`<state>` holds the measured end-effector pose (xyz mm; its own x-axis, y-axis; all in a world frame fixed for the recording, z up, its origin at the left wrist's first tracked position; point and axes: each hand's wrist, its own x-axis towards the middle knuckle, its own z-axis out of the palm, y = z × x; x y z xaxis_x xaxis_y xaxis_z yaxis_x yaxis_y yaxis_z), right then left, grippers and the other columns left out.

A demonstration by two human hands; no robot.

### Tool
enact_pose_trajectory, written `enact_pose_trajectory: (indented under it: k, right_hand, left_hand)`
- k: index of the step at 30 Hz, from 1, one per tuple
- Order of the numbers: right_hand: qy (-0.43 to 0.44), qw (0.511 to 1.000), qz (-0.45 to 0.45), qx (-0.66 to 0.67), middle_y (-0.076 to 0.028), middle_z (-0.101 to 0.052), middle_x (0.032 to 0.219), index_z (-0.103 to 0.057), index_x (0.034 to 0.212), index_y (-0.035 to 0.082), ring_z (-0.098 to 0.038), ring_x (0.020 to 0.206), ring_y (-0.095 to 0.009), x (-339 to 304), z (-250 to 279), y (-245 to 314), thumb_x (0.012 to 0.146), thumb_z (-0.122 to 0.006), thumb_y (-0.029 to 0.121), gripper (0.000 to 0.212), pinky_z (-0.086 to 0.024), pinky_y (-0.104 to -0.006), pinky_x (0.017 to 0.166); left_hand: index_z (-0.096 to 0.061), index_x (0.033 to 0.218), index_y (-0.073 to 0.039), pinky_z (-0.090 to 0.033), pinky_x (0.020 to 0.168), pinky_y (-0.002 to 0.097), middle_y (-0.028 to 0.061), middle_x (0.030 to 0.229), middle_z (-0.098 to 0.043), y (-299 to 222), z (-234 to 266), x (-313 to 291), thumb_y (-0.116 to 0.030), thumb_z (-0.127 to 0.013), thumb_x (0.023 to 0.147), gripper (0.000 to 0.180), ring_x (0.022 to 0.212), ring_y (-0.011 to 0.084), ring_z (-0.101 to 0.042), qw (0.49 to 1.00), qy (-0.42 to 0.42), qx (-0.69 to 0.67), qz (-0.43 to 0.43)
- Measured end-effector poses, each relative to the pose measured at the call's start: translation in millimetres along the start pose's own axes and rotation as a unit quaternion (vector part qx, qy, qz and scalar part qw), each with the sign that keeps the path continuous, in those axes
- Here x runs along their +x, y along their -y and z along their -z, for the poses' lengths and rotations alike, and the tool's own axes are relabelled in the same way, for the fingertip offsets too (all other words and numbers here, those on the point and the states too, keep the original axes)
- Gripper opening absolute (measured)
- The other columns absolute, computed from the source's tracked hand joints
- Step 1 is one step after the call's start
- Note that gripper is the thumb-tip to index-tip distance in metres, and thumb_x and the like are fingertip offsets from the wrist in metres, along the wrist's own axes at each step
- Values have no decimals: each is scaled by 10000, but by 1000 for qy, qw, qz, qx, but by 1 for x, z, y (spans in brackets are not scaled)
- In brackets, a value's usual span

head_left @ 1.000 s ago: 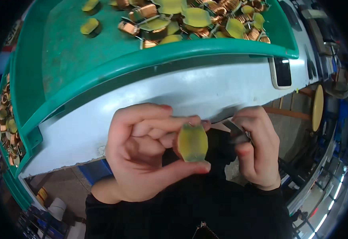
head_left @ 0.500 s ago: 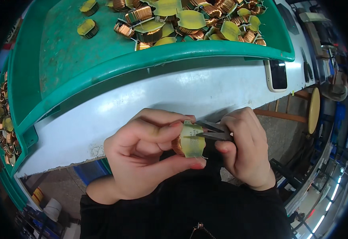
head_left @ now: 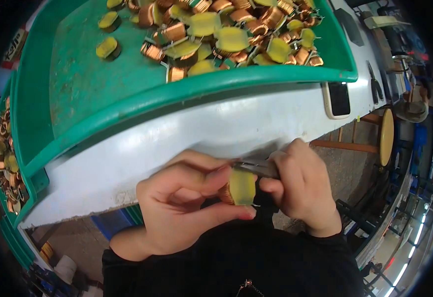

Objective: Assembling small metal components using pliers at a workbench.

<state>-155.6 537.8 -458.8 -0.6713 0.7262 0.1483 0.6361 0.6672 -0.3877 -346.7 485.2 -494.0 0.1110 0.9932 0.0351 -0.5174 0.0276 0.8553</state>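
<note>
My left hand [head_left: 174, 203] holds a copper-wound coil [head_left: 242, 188] between thumb and fingers, above the table's near edge. A yellow-green plate covers the coil's face, turned up toward me, and copper windings show at its left side. In my right hand [head_left: 303, 185] is a pair of pliers [head_left: 260, 169] with slim dark jaws. The jaws lie together at the coil's upper edge, by my left fingertips. Whether they grip a wire there is too blurred to tell. My right fingers hide the handles.
Beyond my hands stands a green bin [head_left: 191, 89] heaped with similar coils [head_left: 231, 39]. Another bin of coils [head_left: 9, 168] is at far left. A phone [head_left: 337, 101] and another pair of pliers [head_left: 375, 85] lie at right on the white table [head_left: 177, 133], near a stool [head_left: 386, 137].
The pliers' jaws have closed and moved from across the plate to the coil's upper edge. The coil sits slightly lower and further right, and the whole view has shifted a little.
</note>
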Motion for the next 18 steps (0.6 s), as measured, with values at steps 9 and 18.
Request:
enact_pose_trajectory:
  k: [9,18]
  right_hand:
    - [5,999,16,-52,-67,-424,710,-499,807,41,-443,608,-208,9,28,-8,851,-587,276,255,-397,-277,519]
    - [9,998,-2,-65,-63,-440,709,-489,786,51,-450,610,-200,3,29,-7,845,-598,259,242,-403,-278,527]
  left_hand:
    - [-535,964,57,-550,790,316,170,1112,-512,-19,-26,19,190,-684,668,356,869,227,-611,998,-43,-45,15]
    - [-493,1039,65,-538,860,356,182,1162,-470,-13,-30,16,214,-643,689,409,924,263,-604,995,-30,-89,25]
